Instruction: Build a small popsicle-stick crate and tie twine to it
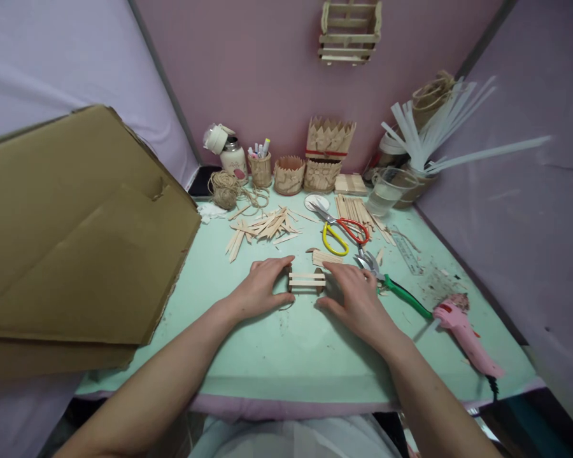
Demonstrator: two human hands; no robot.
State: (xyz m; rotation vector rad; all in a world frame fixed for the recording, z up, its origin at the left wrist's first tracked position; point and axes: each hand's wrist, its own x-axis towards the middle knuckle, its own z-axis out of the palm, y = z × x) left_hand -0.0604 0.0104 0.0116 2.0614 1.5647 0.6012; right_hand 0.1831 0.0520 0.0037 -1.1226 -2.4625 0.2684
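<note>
Bracketing the slatted wooden piece (307,283), left hand (261,287) and right hand (357,298) are spread, can't tell if touching; probably light, stiff, kinda fragile, so grab the ends (319,274).

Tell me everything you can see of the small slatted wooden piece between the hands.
The small slatted wooden piece has pale, narrow slats running crosswise, with gaps between them, joining two darker brown end pieces. It looks like wood throughout. It sits on the pale green table, slats facing up. The left hand is at its left end and the right hand at its right; exactly where they touch it cannot be told.
</note>
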